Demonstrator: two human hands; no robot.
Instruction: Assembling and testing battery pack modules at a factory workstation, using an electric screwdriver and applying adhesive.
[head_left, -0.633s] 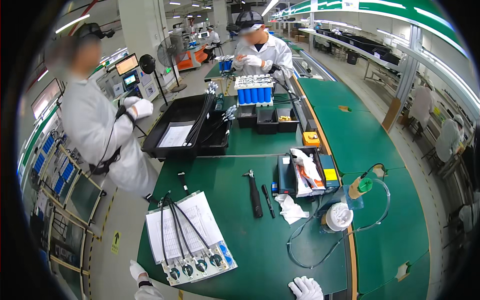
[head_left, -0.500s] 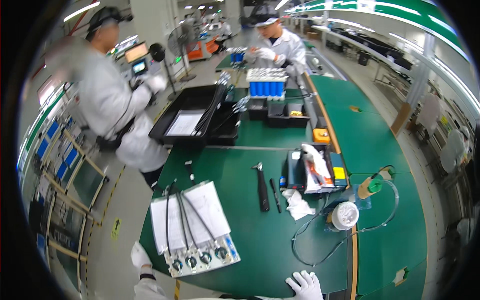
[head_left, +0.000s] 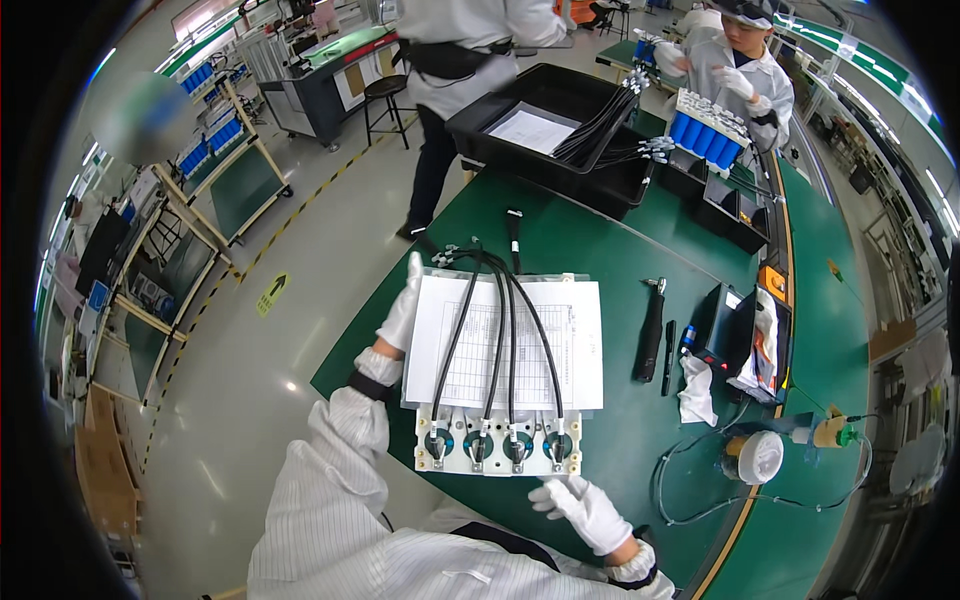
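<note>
Two gloved hands at white board (head_left: 497, 447) w/ four black cables (head_left: 505, 330), left hand (head_left: 403, 305) flat on its left edge, right hand (head_left: 583, 510) just below, fingers loose, open.

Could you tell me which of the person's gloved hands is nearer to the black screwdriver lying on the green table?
Right. The right hand lies below the black screwdriver, at the near table edge; the left hand is farther, beyond the white paper sheet.

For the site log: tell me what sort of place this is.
Probably an electronics assembly line in a factory: green-matted workbench, a white panel of four connectors with black cables under gloved hands, a black parts tray, and co-workers in white coats.
</note>
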